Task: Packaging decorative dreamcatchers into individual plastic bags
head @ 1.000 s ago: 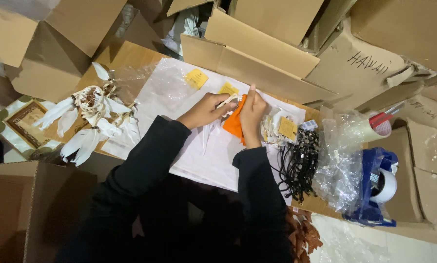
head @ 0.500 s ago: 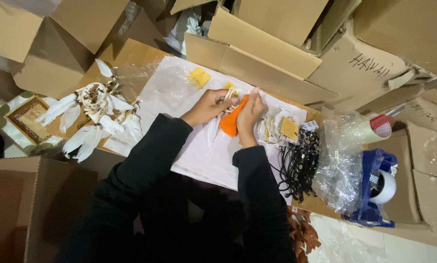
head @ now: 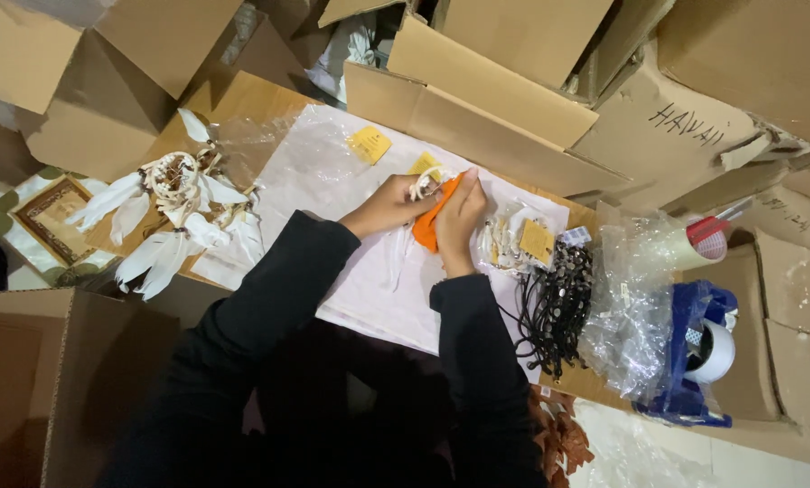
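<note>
My left hand [head: 389, 207] and my right hand [head: 460, 215] meet over a white plastic sheet [head: 369, 280] spread on a cardboard surface. Between them is an orange tool or card [head: 430, 220], gripped by my right hand. My left hand pinches a small white looped ornament [head: 422, 183] with white feathers trailing below [head: 396, 258]. A yellow tag [head: 425, 164] lies just beyond the fingers. Both arms wear black sleeves.
White feathered dreamcatchers [head: 174, 212] lie at left, another yellow tag [head: 369, 144] farther back. A packet of white ornaments [head: 513, 244], black cords [head: 557, 307], crumpled clear plastic [head: 635, 307], a tape roll [head: 698, 242] and blue tape dispenser [head: 698, 357] sit right. Cardboard boxes [head: 495, 81] surround.
The two hands have drawn closer and shifted slightly up the sheet; the orange item has turned more upright between them.
</note>
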